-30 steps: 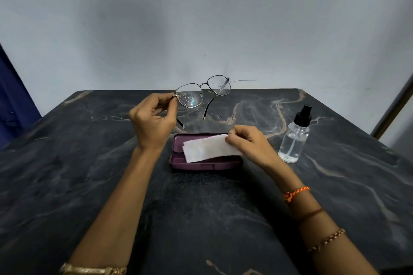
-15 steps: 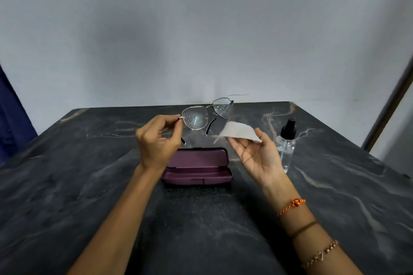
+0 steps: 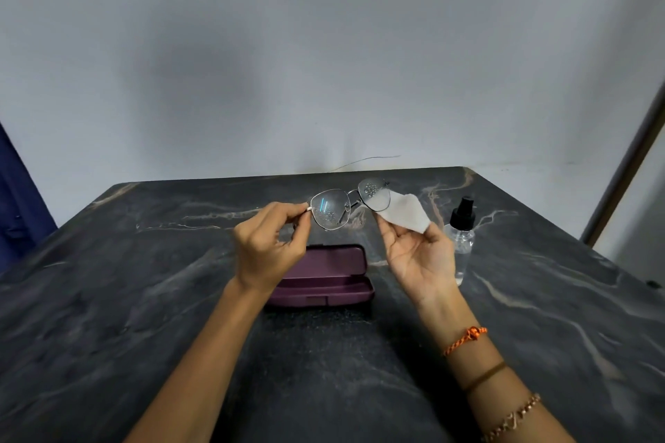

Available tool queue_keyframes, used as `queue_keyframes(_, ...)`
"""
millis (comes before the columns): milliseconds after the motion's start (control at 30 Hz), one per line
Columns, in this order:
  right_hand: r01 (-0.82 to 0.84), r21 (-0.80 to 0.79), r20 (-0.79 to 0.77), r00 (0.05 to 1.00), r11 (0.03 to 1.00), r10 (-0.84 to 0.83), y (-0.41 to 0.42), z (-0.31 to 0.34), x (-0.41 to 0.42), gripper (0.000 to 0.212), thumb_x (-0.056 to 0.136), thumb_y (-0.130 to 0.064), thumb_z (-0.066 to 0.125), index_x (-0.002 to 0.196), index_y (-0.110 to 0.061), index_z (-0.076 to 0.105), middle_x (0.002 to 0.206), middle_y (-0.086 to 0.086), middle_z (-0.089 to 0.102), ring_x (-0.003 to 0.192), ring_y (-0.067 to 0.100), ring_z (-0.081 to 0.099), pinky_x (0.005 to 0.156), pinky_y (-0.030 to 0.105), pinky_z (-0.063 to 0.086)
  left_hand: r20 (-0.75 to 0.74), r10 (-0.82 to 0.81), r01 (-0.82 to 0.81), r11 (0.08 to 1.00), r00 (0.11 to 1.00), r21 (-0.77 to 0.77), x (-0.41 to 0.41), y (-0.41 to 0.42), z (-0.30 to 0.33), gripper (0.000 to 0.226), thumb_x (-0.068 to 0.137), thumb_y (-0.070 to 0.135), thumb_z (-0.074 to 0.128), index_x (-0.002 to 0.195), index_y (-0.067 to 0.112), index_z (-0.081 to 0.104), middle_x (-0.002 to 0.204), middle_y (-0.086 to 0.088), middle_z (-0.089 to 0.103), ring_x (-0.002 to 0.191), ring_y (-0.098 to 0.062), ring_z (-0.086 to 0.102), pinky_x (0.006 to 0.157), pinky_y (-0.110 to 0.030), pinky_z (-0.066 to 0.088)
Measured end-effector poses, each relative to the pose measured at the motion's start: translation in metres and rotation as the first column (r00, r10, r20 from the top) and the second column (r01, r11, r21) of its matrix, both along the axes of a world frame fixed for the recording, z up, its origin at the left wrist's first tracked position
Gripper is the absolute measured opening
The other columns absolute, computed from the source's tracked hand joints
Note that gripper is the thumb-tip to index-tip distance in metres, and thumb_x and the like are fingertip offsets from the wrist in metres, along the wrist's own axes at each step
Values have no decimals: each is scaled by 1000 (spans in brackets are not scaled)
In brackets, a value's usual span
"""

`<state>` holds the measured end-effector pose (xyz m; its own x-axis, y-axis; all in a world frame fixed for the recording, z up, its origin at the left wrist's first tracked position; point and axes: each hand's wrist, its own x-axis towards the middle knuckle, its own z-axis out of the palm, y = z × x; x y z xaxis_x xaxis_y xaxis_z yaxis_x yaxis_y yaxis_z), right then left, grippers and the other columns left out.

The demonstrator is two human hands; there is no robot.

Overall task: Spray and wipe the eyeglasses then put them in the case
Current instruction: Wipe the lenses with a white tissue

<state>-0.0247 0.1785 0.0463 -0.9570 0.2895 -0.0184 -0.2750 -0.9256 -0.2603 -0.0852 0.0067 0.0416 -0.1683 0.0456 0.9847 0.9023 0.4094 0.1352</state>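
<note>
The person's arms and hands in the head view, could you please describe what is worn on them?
Both forearms are bare, with no sleeves showing. The right wrist carries an orange braided thread, a thin brown band and a gold-toned chain bracelet. The left arm shows nothing worn.

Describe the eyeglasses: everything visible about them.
The eyeglasses have a thin metal frame and two clear rounded lenses speckled with droplets. They are held in the air above the open purple case. The left hand pinches the left end of the frame. The white cloth in the right hand lies behind the right lens.
</note>
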Motion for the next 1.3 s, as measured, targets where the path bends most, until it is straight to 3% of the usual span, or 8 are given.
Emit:
queue_keyframes(100,14,29,34,999,999,-15,-2,-1,-1,33,90,-6,37,78,1,67,74,17,73,70,26,71,84,38,53,-18,7,-7,1000,1000,-17,0,0,-1,14,75,0,63,64,-7,67,62,-14,69,53,-16,62,57,-19,50)
queue_keyframes(267,-6,36,93,996,999,3,-7,0,-3,17,90,0,43,85,3,59,64,14,72,56,22,71,60,30,58,-25,5,-5,1000,1000,-26,-4,-3,0,15,77,1,62,66,-7,67,64,-14,69,59,-12,62,58,-20,51)
queue_keyframes(400,4,68,145,989,998,-14,-12,11,-10,11,90,-3,49,84,1,57,59,12,71,53,19,69,61,26,57,-13,-1,1,999,1000,-32,-6,-5,-2,16,77,2,62,67,-8,67,66,-15,70,59,-15,64,60,-20,51)
queue_keyframes(567,-13,61,160,987,998,3,-18,22,-15,16,90,3,43,79,2,55,71,18,67,76,27,60,61,33,58,-7,-12,12,999,1000,-33,-7,-8,0,15,78,1,61,69,-9,68,67,-15,69,63,-12,62,63,-19,52)
queue_keyframes(767,-12,140,132,991,990,-7,-21,23,-24,15,89,-14,54,77,-5,57,54,5,71,53,13,69,47,23,57,-72,-17,9,993,997,-115,-3,-3,1,14,77,-1,61,67,-8,68,66,-14,70,60,-16,65,65,-19,52)
queue_keyframes(933,-43,140,135,991,989,24,-15,19,-26,35,91,-25,51,68,-8,69,92,12,63,97,27,57,55,36,58,-57,-18,10,991,998,-132,-4,-3,-2,13,76,-1,61,68,-7,68,66,-13,70,63,-13,64,65,-19,52)
queue_keyframes(1100,-199,121,29,980,972,197,-2,17,-14,42,87,-40,47,109,-5,50,109,16,58,99,29,58,90,45,46,-14,-6,5,996,1000,-94,-5,-6,0,13,76,0,61,68,-8,68,66,-15,70,64,-12,62,64,-19,53)
queue_keyframes(1300,-273,108,-57,958,956,280,-1,14,-6,58,64,-26,50,119,-9,43,141,16,43,126,36,43,102,52,34,19,9,-7,997,1000,-80,-5,-9,1,11,76,-1,62,70,-9,68,67,-16,69,61,-17,65,65,-18,53)
